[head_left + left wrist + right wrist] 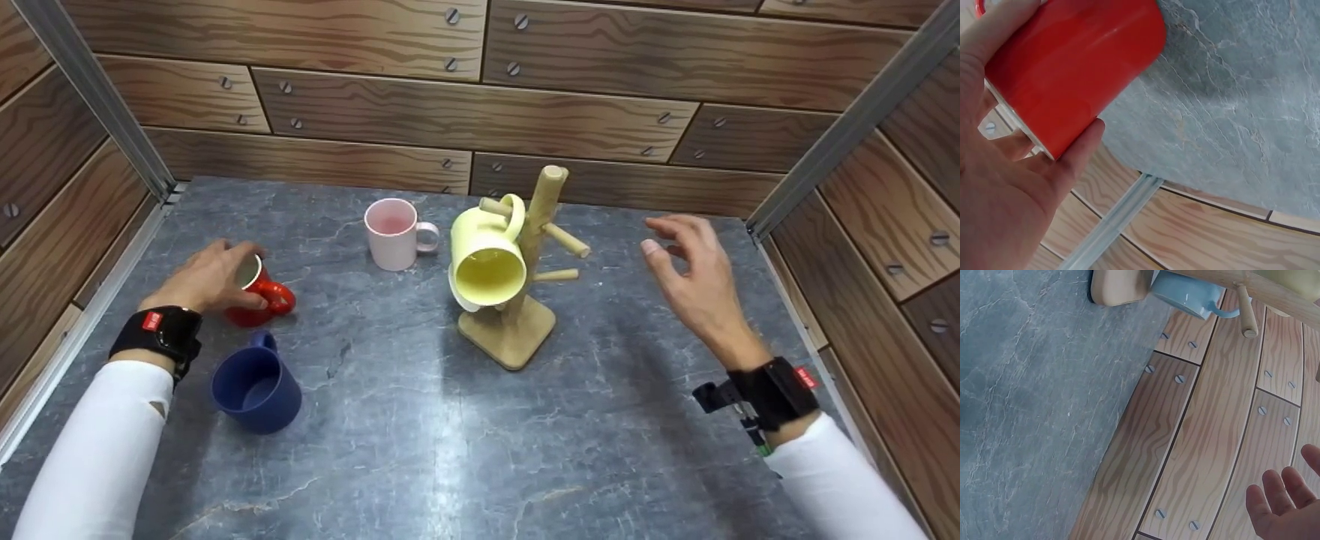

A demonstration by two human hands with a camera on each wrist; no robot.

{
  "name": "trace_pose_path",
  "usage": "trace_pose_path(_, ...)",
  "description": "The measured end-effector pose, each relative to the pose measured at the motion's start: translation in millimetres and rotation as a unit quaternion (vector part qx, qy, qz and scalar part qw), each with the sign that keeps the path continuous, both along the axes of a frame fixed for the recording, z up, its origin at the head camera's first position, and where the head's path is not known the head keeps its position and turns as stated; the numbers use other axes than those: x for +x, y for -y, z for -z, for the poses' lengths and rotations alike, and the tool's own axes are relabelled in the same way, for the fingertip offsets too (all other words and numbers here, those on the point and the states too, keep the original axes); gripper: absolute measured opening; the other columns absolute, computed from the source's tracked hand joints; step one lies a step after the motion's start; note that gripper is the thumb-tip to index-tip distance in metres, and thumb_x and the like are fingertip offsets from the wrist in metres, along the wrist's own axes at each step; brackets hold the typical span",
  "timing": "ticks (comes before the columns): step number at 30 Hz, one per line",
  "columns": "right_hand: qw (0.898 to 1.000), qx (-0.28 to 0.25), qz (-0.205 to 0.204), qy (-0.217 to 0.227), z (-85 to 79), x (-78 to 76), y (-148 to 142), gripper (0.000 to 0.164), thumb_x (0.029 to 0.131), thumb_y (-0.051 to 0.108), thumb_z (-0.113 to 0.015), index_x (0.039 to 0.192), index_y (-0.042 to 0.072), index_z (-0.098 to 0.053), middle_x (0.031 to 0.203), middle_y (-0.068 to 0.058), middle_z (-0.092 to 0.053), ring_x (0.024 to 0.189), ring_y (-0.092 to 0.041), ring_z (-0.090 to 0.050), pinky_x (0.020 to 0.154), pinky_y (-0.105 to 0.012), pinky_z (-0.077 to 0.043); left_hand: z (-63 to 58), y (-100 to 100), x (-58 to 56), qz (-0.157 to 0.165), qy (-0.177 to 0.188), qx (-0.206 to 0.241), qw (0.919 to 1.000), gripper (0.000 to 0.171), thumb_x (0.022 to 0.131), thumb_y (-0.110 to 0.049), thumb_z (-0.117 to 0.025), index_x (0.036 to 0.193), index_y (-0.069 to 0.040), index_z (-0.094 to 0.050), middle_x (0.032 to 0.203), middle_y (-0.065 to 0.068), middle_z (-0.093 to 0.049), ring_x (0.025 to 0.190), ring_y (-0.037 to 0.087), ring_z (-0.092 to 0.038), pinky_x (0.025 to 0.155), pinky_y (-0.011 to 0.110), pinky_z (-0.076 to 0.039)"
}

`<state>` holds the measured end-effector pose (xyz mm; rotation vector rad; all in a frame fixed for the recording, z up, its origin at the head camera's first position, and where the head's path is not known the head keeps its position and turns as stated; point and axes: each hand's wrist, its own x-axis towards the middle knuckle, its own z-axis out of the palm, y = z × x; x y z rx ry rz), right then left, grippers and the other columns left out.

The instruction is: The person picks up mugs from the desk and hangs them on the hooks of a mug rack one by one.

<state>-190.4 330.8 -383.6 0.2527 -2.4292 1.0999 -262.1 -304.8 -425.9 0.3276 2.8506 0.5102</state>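
Note:
At the left, my left hand [214,277] grips a red mug [266,289] from above, with thumb and fingers spread around its rim. The mug's handle points right, and its smooth red side fills much of the left wrist view [1078,67]. A dark blue mug [259,390] stands just in front of it. My right hand [694,274] is raised at the right of the wooden mug tree [551,199], fingers loosely bent and holding nothing. A yellow mug [476,232] hangs by its handle from a left peg of the tree, its mouth facing forward.
A pink mug [394,244] stands upright at the back, left of the tree. A light blue mug [1188,295] shows low on the tree, mostly hidden behind the yellow one in the head view. Bare pegs [566,240] stick out rightward. Wood-patterned walls [375,105] enclose the table.

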Motion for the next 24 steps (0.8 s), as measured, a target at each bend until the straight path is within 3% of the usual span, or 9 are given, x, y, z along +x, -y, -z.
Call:
trace_pose_path(6,1.000,0.003,-0.002,0.009,-0.2,2.4,-2,0.044,0.115,0.013,-0.067,0.154,-0.007,-0.069,0.152,-0.030,-0.064,0.138,-0.035,-0.064,0.110,-0.004,-0.044,-7.4,0,0.8,-0.020,0.006,-0.007,0.9998,0.085,0.098,-0.030,-0.092,0.164,0.000,-0.048,0.161,0.055,-0.041,0.139,0.078,-0.054,0.113,0.093,-0.048)
trace_pose_path(9,1.000,0.005,-0.003,0.009,1.8,1.9,-1,0.047,0.115,0.013,-0.067,0.157,-0.008,-0.065,0.154,-0.032,-0.062,0.141,-0.044,-0.063,0.110,-0.005,-0.043,-12.1,-2,5.0,-0.024,-0.012,0.000,0.9997,0.085,0.098,-0.033,-0.092,0.163,0.000,-0.048,0.159,0.053,-0.044,0.136,0.076,-0.056,0.112,0.091,-0.050)
trace_pose_path(16,0.999,0.008,-0.004,0.039,6.7,3.6,1,0.051,0.116,0.019,-0.065,0.162,-0.004,-0.062,0.162,-0.030,-0.057,0.151,-0.045,-0.056,0.117,-0.030,-0.044,-20.6,-25,14.9,-0.031,-0.056,0.044,0.9970,0.085,0.096,-0.037,-0.096,0.163,-0.006,-0.056,0.154,0.044,-0.054,0.135,0.070,-0.061,0.110,0.086,-0.054)
trace_pose_path(24,0.999,0.011,0.000,0.051,8.1,4.4,1,0.052,0.116,0.020,-0.066,0.161,-0.005,-0.063,0.164,-0.030,-0.056,0.152,-0.046,-0.055,0.118,-0.031,-0.046,-25.7,-55,30.2,-0.036,-0.108,0.092,0.9892,0.080,0.094,-0.039,-0.097,0.159,-0.007,-0.061,0.150,0.040,-0.061,0.127,0.062,-0.067,0.102,0.079,-0.062)
